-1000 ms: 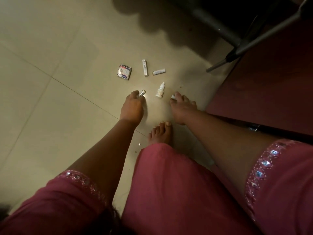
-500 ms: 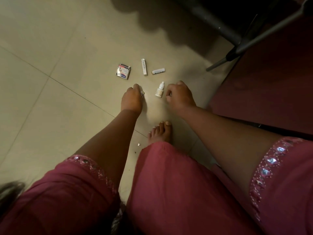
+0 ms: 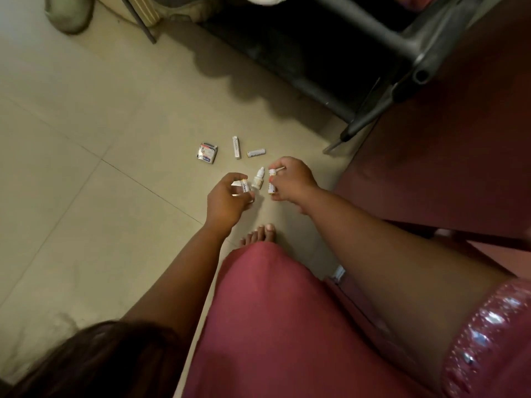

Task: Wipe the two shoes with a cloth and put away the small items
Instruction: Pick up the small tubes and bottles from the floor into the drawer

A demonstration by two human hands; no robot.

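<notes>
The person is crouching over the pale tiled floor [image 3: 86, 196] with both bare hands reaching down among the small items. The left hand [image 3: 227, 201] is closing its fingers around a small white tube with dark lettering [image 3: 245, 187], holding it clear of the tiles; something pale is also sticking out beside the thumb, though the dim light makes it hard to tell whether that is a second piece. The right hand [image 3: 291, 179] is clamping on a small white tube with an orange mark [image 3: 270, 183], and a thin pale stick [image 3: 280, 168] is poking out from between its upper fingers.

Between the two hands, just beside each, a small white dropper bottle with a pointed cap [image 3: 258, 178] is standing upright on the floor. Beyond the hands, a long white tube [image 3: 236, 147] is lying flat, with a short white tube [image 3: 256, 152] just to its right. Farther out from the left hand, a small flat printed packet in white, red and blue [image 3: 207, 153] is resting on the tiles, apart from the tubes.

Below the hands, the toes of a bare foot [image 3: 258, 234] are showing from under a pink garment [image 3: 273, 326]. Beyond the right hand, a dark metal frame [image 3: 402, 53] is standing on the floor.
</notes>
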